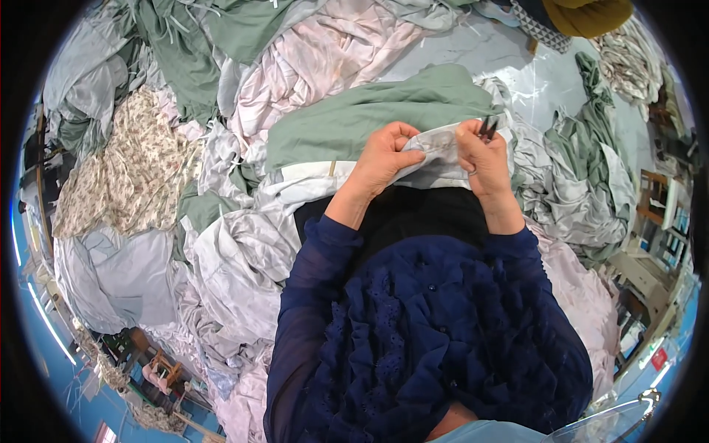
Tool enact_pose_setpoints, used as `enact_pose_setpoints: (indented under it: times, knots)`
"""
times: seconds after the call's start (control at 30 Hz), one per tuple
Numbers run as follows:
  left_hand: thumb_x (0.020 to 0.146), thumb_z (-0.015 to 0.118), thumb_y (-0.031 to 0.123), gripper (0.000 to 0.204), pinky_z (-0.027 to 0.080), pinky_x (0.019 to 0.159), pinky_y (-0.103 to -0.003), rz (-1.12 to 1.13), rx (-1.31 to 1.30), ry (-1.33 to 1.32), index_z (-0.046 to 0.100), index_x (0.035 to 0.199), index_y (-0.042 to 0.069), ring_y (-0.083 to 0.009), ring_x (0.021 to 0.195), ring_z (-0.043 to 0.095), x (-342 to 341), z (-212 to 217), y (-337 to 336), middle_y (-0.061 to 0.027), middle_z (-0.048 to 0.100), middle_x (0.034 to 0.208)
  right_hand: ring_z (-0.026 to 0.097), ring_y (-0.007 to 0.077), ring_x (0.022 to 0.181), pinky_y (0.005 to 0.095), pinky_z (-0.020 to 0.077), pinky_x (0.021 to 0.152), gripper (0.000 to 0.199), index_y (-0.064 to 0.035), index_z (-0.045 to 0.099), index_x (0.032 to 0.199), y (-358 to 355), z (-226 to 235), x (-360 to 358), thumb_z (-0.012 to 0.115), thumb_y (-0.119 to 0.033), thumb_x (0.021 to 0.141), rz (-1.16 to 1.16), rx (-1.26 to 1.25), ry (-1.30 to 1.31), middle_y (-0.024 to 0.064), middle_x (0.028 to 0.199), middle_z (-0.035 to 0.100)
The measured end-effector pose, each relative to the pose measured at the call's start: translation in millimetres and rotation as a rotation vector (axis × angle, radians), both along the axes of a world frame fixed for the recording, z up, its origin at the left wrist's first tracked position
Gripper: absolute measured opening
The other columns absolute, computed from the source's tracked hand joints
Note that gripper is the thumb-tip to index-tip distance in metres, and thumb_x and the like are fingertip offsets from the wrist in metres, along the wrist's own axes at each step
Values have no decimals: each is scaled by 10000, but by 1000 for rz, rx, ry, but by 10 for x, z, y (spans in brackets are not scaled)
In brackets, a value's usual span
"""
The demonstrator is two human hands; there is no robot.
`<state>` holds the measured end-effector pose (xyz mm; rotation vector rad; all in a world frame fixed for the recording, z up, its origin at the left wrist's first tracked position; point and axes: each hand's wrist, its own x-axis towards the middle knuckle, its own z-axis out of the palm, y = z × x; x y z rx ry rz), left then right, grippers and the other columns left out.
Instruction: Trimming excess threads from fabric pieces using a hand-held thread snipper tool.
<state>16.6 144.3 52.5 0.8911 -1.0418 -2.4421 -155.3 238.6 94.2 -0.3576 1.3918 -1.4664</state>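
Observation:
A sage-green and white cloth (369,111) is spread over my lap, its white edge turned up toward me. My left hand (379,159) is closed, pinching the white edge (437,148) between thumb and fingers. On the other side, my right hand (484,162) grips the same edge between thumb and forefinger. Small dark thread snips (488,127) also sit in that hand, their two pointed blades sticking up past the fingers. The rest of the snips is hidden in my palm. Between both hands the white edge is bunched into a small fold.
Heaped fabric surrounds me: pale pink cloth (325,55) ahead, a flower-print piece (133,162) at left, grey-white and green cloth (572,177) at right. A mustard-coloured item (588,16) lies at the far right, near the grey floor (473,52). Wooden furniture (653,196) stands at the right rim.

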Motion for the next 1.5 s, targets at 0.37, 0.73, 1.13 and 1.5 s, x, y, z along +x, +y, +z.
enact_pose_setpoints:
  times: [0.37, 0.73, 1.13, 1.5]
  knots:
    - [812, 699, -31, 260, 476, 682, -212, -28, -55, -16, 590, 1046, -7, -62, 740, 607, 6, -14, -5, -44, 692, 842, 293, 49, 542, 203, 255, 441, 187, -99, 474, 809, 260, 187, -682, 607, -84, 939, -243, -496, -569, -60, 651, 306]
    - [839, 694, -53, 261, 517, 698, -207, -44, -53, 14, 569, 1066, -28, -79, 781, 642, 11, -16, -8, -66, 688, 912, 430, 10, 676, 173, 350, 578, 264, -27, 670, 1076, 388, 98, 58, 731, -27, 819, 248, 129, 546, -58, 780, 539]
    - [809, 681, -38, 228, 451, 654, -201, -32, -151, -26, 584, 1015, -19, -39, 725, 578, 14, 25, 87, -26, 680, 818, 473, 52, 626, 222, 388, 552, 100, -8, 610, 833, 209, -151, 189, 695, -61, 845, 326, 29, 724, 3, 737, 569]
    - [838, 687, -47, 297, 501, 696, -203, -90, -138, -4, 566, 1109, -34, -68, 789, 622, 63, -17, 57, -75, 689, 937, 364, 23, 538, 175, 262, 432, 174, -61, 529, 819, 273, -38, 68, 630, -134, 941, 99, -43, -334, -35, 687, 455]
